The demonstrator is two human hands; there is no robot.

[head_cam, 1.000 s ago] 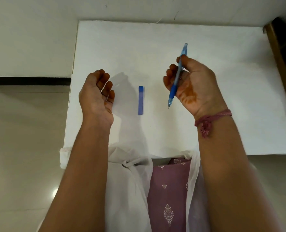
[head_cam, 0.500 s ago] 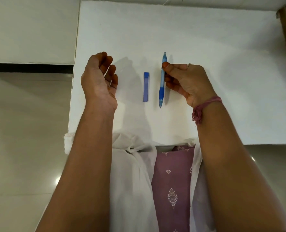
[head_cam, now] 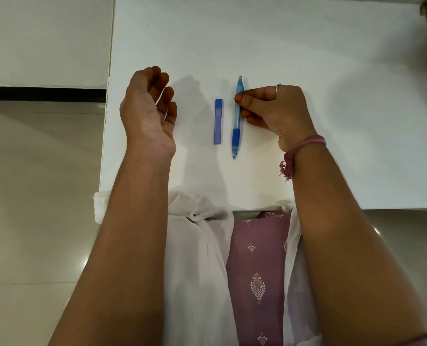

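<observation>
While the right hand (head_cam: 277, 111) still pinches the blue mechanical pencil (head_cam: 236, 118) by its upper barrel, thumb and curled fingertips closed on it, the pencil itself is down. It lies along the white table (head_cam: 332, 58), just right of the blue lead case (head_cam: 218, 121), parallel to it and not touching. The fine tip points toward the person, the cap end away. The pencil overshoots the case at both ends. Ring (head_cam: 278, 86) on one finger; pink thread bracelet (head_cam: 304, 143) at the wrist.

Change noted: a second ago the pencil was held up off the table, tilted, well right of the case. Half a second ago it had come in alongside the case. Now it is on the same line and seemingly resting on the surface, though contact along its full length is hard to confirm. The case has not shifted.

Reading: the setting-down looks all but done, and only the release is left. The fingers would best open straight off the barrel, or the round pencil may roll into the case.

Left hand (head_cam: 148, 108): well left of the case, fingers loosely curled, nothing in it, posture unchanged. Cannot tell whether it rests on the table or hangs just above it.

Farther out: on the near side of the case, past the table edge, a white scarf (head_cam: 197, 245) and a purple patterned garment (head_cam: 257, 258). Pale tiled floor (head_cam: 32, 196) far left of the case.
</observation>
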